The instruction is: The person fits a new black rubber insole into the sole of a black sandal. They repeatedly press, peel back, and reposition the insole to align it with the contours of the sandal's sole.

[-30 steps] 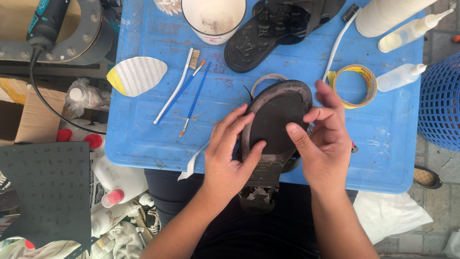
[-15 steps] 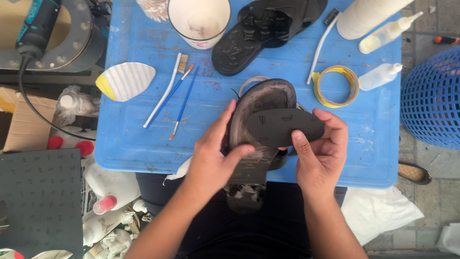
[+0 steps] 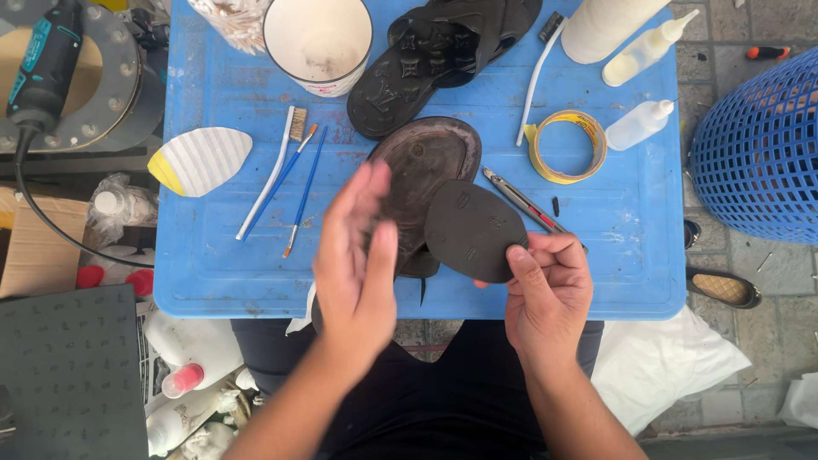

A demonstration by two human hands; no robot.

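Right hand (image 3: 545,294) pinching a black rubber sole piece (image 3: 474,230) near the blue table's (image 3: 213,281) front edge, left hand (image 3: 358,260) open (fingers apart, blurred) over the worn shoe (image 3: 426,166)

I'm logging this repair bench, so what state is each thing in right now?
Rubber sole piece: off the shoe, pinched in the right hand.
Shoe: sole up on the blue table, bare.
Left hand: open, over the shoe.
White cup: upright, open.
Tape roll: lying flat.
Squeeze bottles: capped, lying down.
Black sandal: sole up.
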